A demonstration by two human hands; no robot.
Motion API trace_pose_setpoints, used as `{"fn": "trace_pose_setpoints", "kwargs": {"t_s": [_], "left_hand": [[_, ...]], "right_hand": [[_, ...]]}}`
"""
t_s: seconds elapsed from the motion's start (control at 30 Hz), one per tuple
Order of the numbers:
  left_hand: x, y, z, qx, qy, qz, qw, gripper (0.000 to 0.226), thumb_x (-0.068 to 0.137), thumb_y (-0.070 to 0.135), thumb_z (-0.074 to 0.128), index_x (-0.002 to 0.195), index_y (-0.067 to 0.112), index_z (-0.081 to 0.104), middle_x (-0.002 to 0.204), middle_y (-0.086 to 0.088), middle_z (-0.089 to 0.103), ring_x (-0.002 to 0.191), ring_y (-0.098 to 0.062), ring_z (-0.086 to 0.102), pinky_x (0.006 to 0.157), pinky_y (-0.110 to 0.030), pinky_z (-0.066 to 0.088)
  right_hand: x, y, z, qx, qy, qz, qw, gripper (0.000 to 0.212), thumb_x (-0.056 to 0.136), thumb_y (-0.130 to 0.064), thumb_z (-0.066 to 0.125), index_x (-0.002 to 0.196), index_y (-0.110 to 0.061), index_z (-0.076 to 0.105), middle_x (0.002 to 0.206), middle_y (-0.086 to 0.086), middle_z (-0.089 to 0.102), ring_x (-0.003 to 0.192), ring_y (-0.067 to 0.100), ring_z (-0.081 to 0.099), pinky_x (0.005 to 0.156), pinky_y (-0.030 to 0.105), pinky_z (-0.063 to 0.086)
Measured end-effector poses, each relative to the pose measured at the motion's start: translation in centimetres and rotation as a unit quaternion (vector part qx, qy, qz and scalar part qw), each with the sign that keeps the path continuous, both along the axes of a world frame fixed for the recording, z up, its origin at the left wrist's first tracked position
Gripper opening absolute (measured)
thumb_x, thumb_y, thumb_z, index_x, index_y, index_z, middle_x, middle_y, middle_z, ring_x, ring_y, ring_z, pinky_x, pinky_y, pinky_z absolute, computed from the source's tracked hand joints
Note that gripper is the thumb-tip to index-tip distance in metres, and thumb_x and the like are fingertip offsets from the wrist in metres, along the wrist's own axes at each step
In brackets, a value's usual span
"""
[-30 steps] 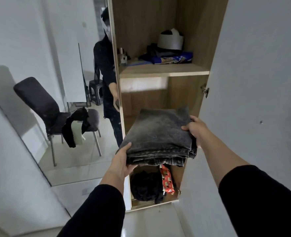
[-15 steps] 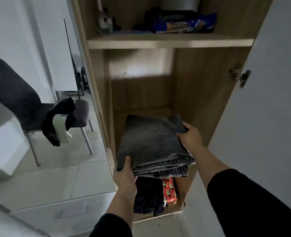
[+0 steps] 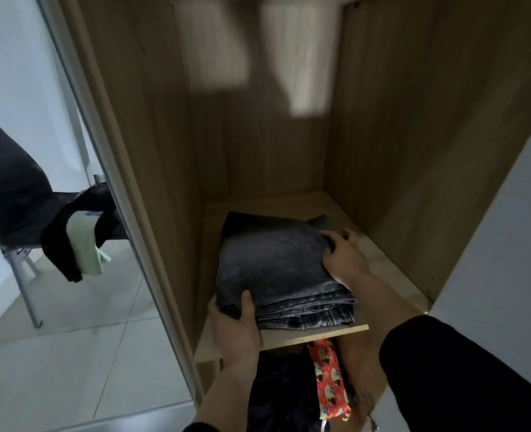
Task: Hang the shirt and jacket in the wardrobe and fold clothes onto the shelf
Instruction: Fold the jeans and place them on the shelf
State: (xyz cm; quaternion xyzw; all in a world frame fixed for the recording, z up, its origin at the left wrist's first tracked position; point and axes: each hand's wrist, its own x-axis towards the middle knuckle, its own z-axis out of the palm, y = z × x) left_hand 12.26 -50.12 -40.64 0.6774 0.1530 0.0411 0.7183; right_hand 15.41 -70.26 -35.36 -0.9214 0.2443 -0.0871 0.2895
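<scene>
folded jeans (image 3: 276, 269) flat on wardrobe shelf (image 3: 314, 333), front edge near lip | left hand (image 3: 236, 325) pinches near corner, steadying stack | right hand (image 3: 342, 257) curled over far side, apparently squaring it

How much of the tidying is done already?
The folded jeans now lie on the wooden shelf. Both hands are on them: the left hand grips the front corner, the right hand the side. Dark clothes on the chair look left to do.
</scene>
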Motion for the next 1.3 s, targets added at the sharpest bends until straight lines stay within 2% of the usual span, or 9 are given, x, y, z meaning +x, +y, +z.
{"fn": "trace_pose_setpoints", "kwargs": {"t_s": [0.1, 0.17, 0.27, 0.37, 0.5, 0.63, 0.7, 0.8, 1.3], "left_hand": [[-0.8, 0.6, 1.1, 0.218, -0.07, 0.013, 0.973, 0.055, 0.092, 0.026, 0.059, 0.141, 0.01, 0.039, 0.141, -0.01, 0.045, 0.128, -0.028, 0.045, 0.105, -0.039, 0.04], [-1.0, 1.0, 1.9, 0.422, -0.098, -0.053, 0.9, 0.052, 0.098, 0.028, 0.046, 0.147, 0.019, 0.031, 0.156, -0.004, 0.023, 0.142, -0.024, 0.024, 0.113, -0.041, 0.026], [-0.9, 1.4, 3.7, 0.552, -0.097, -0.23, 0.795, 0.049, 0.104, 0.033, 0.021, 0.152, 0.027, 0.015, 0.161, 0.008, -0.002, 0.148, -0.012, -0.007, 0.118, -0.043, 0.003], [-1.4, 2.1, 4.3, 0.606, -0.085, -0.32, 0.723, 0.051, 0.104, 0.034, 0.015, 0.153, 0.027, 0.002, 0.161, 0.007, -0.008, 0.147, -0.01, -0.013, 0.12, -0.047, -0.001], [-2.3, 2.7, 3.5, 0.652, -0.086, -0.317, 0.683, 0.054, 0.104, 0.033, 0.016, 0.153, 0.027, -0.007, 0.161, 0.004, -0.011, 0.147, -0.013, -0.014, 0.119, -0.046, -0.001], [-1.7, 2.2, 3.2, 0.677, -0.086, -0.311, 0.662, 0.054, 0.104, 0.033, 0.014, 0.151, 0.027, -0.012, 0.161, 0.0, -0.013, 0.148, -0.015, -0.013, 0.119, -0.048, -0.005], [-0.7, 1.6, 3.2, 0.68, -0.079, -0.311, 0.66, 0.054, 0.104, 0.031, 0.015, 0.152, 0.027, -0.011, 0.16, -0.002, -0.014, 0.148, -0.015, -0.013, 0.118, -0.05, -0.006], [1.9, 0.7, 3.0, 0.678, -0.068, -0.319, 0.659, 0.056, 0.104, 0.029, 0.018, 0.152, 0.028, -0.011, 0.16, -0.001, -0.016, 0.148, -0.015, -0.014, 0.117, -0.052, -0.007], [18.0, -3.9, -0.6, 0.675, -0.097, -0.281, 0.675, 0.055, 0.103, 0.033, 0.015, 0.152, 0.025, -0.007, 0.161, -0.001, -0.013, 0.148, -0.017, -0.01, 0.119, -0.048, -0.007]], "right_hand": [[-0.8, 1.2, 0.0, -0.098, 0.099, 0.002, 0.99, 0.048, 0.102, -0.032, 0.028, 0.149, -0.041, 0.021, 0.161, 0.008, -0.001, 0.136, 0.037, 0.03, 0.11, 0.042, 0.031], [-1.9, 2.9, 0.6, -0.132, 0.133, 0.034, 0.982, 0.049, 0.103, -0.038, 0.022, 0.151, -0.038, 0.014, 0.162, 0.007, -0.007, 0.147, 0.034, 0.004, 0.117, 0.049, 0.012], [-4.8, 5.7, 0.2, -0.167, 0.119, 0.096, 0.974, 0.054, 0.102, -0.043, 0.011, 0.154, -0.03, 0.006, 0.162, 0.005, -0.01, 0.148, 0.027, -0.012, 0.118, 0.052, -0.003], [-8.6, 8.2, -2.1, -0.195, 0.101, 0.122, 0.968, 0.069, 0.092, -0.046, -0.01, 0.154, -0.024, 0.013, 0.162, 0.007, 0.002, 0.149, 0.028, -0.004, 0.117, 0.053, -0.005], [-10.0, 9.2, -4.5, -0.182, 0.133, 0.1, 0.969, 0.073, 0.1, -0.04, -0.005, 0.137, -0.016, 0.053, 0.145, 0.013, 0.046, 0.134, 0.036, 0.043, 0.106, 0.061, 0.029], [-8.2, 8.5, -3.8, -0.197, 0.146, 0.135, 0.96, 0.097, 0.074, -0.048, -0.042, 0.154, -0.02, 0.005, 0.162, 0.007, -0.003, 0.149, 0.031, -0.005, 0.115, 0.057, -0.001], [-6.9, 8.1, -3.6, -0.175, 0.15, 0.132, 0.964, 0.069, 0.09, -0.044, -0.021, 0.153, -0.021, -0.006, 0.161, 0.004, -0.015, 0.147, 0.028, -0.017, 0.115, 0.055, -0.009], [-4.1, 7.4, -4.0, -0.17, 0.15, 0.122, 0.966, 0.054, 0.104, -0.036, 0.01, 0.153, -0.022, -0.007, 0.16, 0.003, -0.017, 0.147, 0.026, -0.019, 0.117, 0.053, -0.009], [12.1, 2.2, -6.4, -0.186, 0.085, 0.126, 0.971, 0.052, 0.104, -0.033, 0.013, 0.154, -0.025, 0.003, 0.162, 0.0, -0.008, 0.148, 0.024, -0.013, 0.118, 0.051, -0.011]]}}
